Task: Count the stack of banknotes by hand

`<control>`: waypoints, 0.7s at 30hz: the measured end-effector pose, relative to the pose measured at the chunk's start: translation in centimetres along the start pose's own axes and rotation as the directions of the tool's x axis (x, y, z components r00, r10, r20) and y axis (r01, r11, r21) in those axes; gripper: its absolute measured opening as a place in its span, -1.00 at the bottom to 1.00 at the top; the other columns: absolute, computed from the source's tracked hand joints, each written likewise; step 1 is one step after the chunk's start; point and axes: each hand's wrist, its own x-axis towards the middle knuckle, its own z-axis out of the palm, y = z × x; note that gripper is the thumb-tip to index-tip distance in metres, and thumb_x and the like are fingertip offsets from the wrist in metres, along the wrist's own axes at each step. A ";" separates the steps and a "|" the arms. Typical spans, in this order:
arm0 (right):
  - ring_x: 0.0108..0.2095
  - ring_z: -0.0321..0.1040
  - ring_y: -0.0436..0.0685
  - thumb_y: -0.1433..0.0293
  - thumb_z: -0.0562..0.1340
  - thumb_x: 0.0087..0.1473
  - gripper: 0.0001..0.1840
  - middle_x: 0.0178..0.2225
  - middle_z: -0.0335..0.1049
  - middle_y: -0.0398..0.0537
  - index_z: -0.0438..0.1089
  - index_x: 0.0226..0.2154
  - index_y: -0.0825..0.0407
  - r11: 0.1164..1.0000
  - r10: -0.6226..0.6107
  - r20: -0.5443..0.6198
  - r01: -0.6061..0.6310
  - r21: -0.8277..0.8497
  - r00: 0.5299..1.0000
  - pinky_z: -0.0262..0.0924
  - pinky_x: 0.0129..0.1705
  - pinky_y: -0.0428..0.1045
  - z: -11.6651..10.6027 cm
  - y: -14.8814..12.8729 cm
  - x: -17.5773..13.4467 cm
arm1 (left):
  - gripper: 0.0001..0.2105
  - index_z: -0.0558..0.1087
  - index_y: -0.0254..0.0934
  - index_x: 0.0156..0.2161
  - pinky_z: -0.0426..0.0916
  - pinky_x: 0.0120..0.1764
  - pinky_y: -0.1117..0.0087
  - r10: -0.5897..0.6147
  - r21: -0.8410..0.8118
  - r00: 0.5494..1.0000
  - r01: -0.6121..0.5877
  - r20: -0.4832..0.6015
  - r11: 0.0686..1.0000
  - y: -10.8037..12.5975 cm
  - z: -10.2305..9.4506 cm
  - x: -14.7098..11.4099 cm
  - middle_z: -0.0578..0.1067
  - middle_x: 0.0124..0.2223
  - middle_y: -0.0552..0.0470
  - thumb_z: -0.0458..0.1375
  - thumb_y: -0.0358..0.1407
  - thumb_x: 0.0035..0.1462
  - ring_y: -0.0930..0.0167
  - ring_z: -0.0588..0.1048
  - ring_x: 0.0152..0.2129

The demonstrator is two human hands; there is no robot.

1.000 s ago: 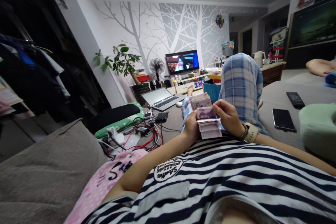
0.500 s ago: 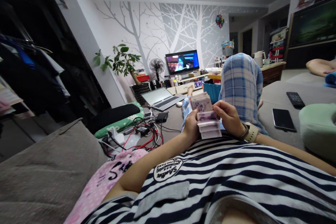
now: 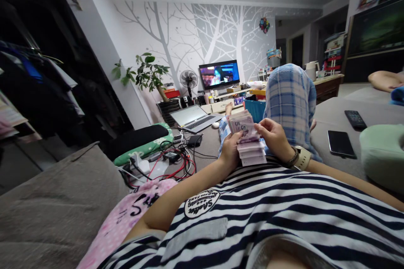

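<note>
A stack of purple banknotes marked with a 5 is held above my lap, tilted towards me. My left hand is closed on the stack's left side, its thumb lying across the notes. Below that thumb, several note ends hang down in overlapping steps towards my striped shirt. At the stack's right edge, the fingers of my right hand are pinched on a banknote. A pale watch and a dark bracelet circle my right wrist.
My raised knee in checked trousers stands behind the right hand. A phone and a remote control lie to the right, near a green cushion. Leftward are tangled cables, a laptop and a mouse.
The top note has come down over the stack, so its 5 now sits lower, near my left thumb. My right hand has shifted slightly up and left.
</note>
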 end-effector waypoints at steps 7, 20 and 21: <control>-0.53 0.10 0.01 0.08 0.29 0.13 -0.61 -0.58 0.22 -0.21 0.32 -0.53 0.00 0.994 -0.079 0.026 0.077 0.075 0.997 0.01 -0.45 -0.02 0.0 -0.8 -0.5 | -0.83 0.54 -0.34 -0.33 0.48 -0.18 0.30 -0.058 -0.083 0.996 0.052 -0.061 0.995 0.1 0.8 0.3 0.63 -0.36 -0.08 0.16 -0.28 0.13 0.24 0.62 -0.30; -0.52 0.06 0.01 0.09 0.25 0.22 -0.62 -0.57 0.17 -0.21 0.35 -0.48 0.00 0.979 -0.178 0.082 0.168 0.120 0.981 -0.02 -0.46 -0.03 0.0 -1.3 -1.1 | -0.88 0.46 -0.29 -0.46 0.46 -0.22 0.29 -0.053 -0.061 0.998 0.052 -0.021 0.997 0.3 0.8 0.0 0.58 -0.45 -0.03 0.24 -0.27 -0.07 0.22 0.60 -0.31; -0.52 0.07 0.01 0.09 0.25 0.22 -0.62 -0.57 0.17 -0.21 0.35 -0.48 0.00 0.979 -0.180 0.080 0.170 0.116 0.980 -0.02 -0.46 -0.03 0.0 -1.3 -1.1 | -0.88 0.46 -0.29 -0.45 0.46 -0.22 0.29 -0.063 -0.069 0.998 0.062 -0.015 0.996 0.3 0.8 0.0 0.58 -0.45 -0.03 0.24 -0.26 -0.08 0.22 0.60 -0.31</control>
